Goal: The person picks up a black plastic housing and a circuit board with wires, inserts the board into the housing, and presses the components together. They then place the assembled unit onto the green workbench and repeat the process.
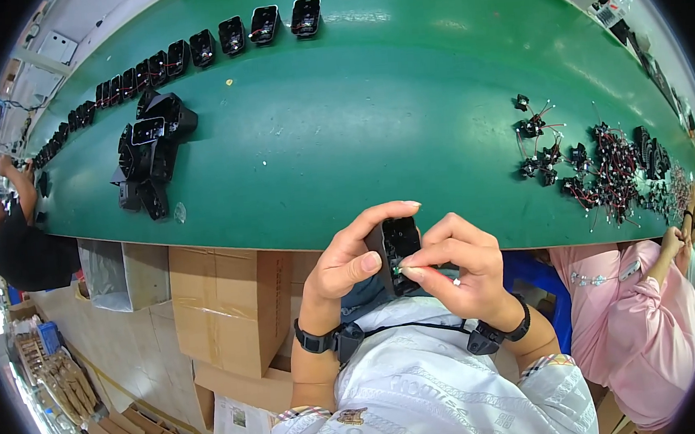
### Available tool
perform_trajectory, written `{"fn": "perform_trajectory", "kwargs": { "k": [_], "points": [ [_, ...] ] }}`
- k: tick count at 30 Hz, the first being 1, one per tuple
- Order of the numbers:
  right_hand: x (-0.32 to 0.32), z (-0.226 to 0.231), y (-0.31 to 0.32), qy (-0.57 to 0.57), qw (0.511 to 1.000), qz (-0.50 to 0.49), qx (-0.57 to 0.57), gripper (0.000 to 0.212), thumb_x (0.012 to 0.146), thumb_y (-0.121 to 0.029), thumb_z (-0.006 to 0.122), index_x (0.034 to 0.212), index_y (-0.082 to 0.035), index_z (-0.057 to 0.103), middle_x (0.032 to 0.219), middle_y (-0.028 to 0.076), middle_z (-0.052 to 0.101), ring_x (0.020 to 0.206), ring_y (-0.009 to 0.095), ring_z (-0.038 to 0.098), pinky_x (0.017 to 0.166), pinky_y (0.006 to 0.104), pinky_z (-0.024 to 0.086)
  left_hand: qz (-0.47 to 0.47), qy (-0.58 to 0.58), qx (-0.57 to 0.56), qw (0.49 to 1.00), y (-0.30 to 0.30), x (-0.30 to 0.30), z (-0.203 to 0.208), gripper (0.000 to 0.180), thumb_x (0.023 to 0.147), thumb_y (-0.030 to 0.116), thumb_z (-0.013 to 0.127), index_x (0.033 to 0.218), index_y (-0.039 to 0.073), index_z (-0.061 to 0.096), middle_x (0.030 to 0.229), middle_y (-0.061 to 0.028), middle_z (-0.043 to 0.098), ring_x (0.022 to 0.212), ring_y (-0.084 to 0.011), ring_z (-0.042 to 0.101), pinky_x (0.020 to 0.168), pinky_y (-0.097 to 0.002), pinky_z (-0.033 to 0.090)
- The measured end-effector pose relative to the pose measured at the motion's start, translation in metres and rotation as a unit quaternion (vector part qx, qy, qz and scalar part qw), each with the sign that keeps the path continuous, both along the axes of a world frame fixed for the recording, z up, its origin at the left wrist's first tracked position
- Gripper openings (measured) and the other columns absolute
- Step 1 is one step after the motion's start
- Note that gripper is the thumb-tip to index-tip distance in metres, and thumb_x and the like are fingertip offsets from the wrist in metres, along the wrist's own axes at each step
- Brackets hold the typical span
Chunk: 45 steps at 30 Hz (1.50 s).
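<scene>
My left hand holds an open black plastic housing in front of my body, just off the near edge of the table. Its thumb lies along one side and its fingers curl round the far end. My right hand is closed in a pinch at the housing's near end. Between thumb and forefinger is a small green-and-white part, mostly covered by the fingertips, so its kind is unclear. A tiny white piece shows under the right fingers.
A row of black housings lines the far left of the green table. A heap of black shells sits nearer. Wired black assemblies crowd the right. Cartons stand below; co-workers are at both ends.
</scene>
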State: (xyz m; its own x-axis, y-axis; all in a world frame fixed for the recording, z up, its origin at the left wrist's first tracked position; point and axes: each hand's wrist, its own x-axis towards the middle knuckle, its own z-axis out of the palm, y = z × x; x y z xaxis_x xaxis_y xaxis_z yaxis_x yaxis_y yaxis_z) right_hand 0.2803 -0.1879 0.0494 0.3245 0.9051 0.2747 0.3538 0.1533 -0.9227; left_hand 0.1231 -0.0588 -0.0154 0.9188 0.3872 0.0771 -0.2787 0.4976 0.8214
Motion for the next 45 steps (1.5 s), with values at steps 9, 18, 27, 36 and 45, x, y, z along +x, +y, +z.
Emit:
{"fn": "perform_trajectory", "kwargs": {
  "k": [9,18,27,36,45],
  "points": [
    [0.011,0.016,0.004,-0.154,0.987,0.027,-0.031,0.042,0.069,-0.015,0.087,0.11,-0.013,0.081,0.128,0.02,0.061,0.112,0.03,0.064,0.085,0.0375,0.052,0.032,-0.014,-0.101,0.994,-0.003,0.001,-0.008,0.082,0.095,0.043,0.067,0.155,-0.005,0.037,0.156,-0.0162,0.044,0.139,-0.0245,0.047,0.117,-0.039,0.036],
    [0.04,0.022,0.047,-0.227,0.967,0.113,0.005,0.047,0.068,-0.014,0.087,0.112,-0.007,0.072,0.141,0.019,0.058,0.126,0.041,0.059,0.104,0.0482,0.05,0.141,0.057,-0.05,0.987,-0.011,0.006,0.022,0.072,0.105,0.03,0.058,0.16,-0.001,0.022,0.135,-0.0178,0.057,0.109,-0.0192,0.063,0.088,-0.031,0.051],
    [0.144,-0.054,0.217,-0.332,0.942,-0.038,-0.029,0.041,0.078,-0.018,0.081,0.109,-0.005,0.057,0.139,0.016,0.06,0.123,0.037,0.057,0.106,0.0435,0.046,0.099,0.244,0.439,0.859,-0.082,-0.055,-0.04,0.012,0.093,0.011,0.065,0.097,0.002,0.073,0.092,-0.014,0.074,0.077,-0.0345,0.07,0.073,-0.0425,0.056],
    [0.143,-0.083,0.289,-0.338,0.935,-0.058,-0.084,0.042,0.077,-0.023,0.087,0.1,-0.006,0.056,0.142,0.017,0.058,0.117,0.04,0.059,0.099,0.0452,0.05,0.127,0.273,0.596,0.744,-0.017,-0.012,-0.158,0.024,0.095,0.016,0.063,0.11,-0.001,0.07,0.103,-0.022,0.072,0.094,-0.0404,0.068,0.086,-0.0491,0.054],
    [0.138,-0.054,0.23,-0.382,0.922,-0.024,-0.064,0.051,0.079,-0.023,0.084,0.121,-0.009,0.058,0.158,0.021,0.04,0.141,0.045,0.043,0.114,0.0517,0.041,0.149,0.263,0.583,0.754,0.012,0.005,-0.138,0.024,0.095,0.015,0.064,0.111,-0.001,0.07,0.104,-0.0216,0.072,0.093,-0.038,0.069,0.085,-0.0475,0.054]
  ]
}}
